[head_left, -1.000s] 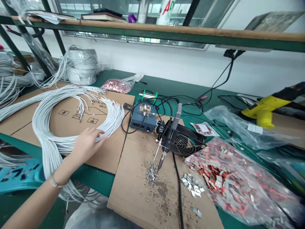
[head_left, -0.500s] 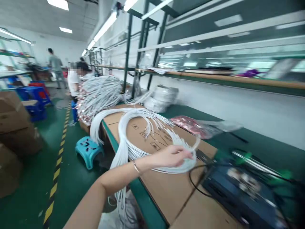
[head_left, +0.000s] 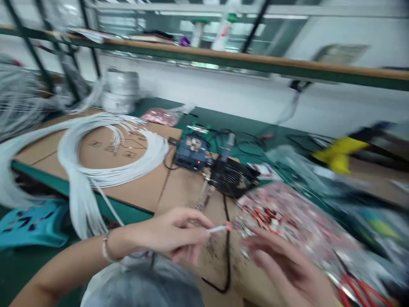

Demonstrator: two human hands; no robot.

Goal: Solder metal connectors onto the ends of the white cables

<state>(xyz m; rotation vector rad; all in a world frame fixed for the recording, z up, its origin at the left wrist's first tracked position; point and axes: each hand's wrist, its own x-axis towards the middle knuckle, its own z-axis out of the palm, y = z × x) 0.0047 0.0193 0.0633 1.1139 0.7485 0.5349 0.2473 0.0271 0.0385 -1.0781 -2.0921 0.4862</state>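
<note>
The white wire (head_left: 218, 229) is thin, and its tip sticks out to the right from the left hand (head_left: 174, 233). The picture is blurry, so small things are hard to see.

The desk (head_left: 236, 121) has a green top. Flat brown cardboard (head_left: 143, 187) lies over much of it. A big loop of white wires (head_left: 105, 170) rests on the cardboard at the left, and part of it hangs over the desk edge. A small blue box (head_left: 190, 155) sits in the middle, with a black fan (head_left: 234, 181) just beside it on the right. A clear bag of tiny red and silver parts (head_left: 287, 217) lies at the right. A yellow tool (head_left: 338, 153) sits farther back on the right. A long shelf (head_left: 223, 55) runs above the desk by the white wall. A light blue stool (head_left: 32, 224) stands on the floor at the left.

The left hand has its grip closed, with the fingers pinched on the white wire. The wire end points toward the bag of parts. The right hand (head_left: 284, 268) is just beside it, lower and to the right, near the bag. Its fingers look spread, but I cannot tell if its grip has hold of anything, because it is too blurry.
</note>
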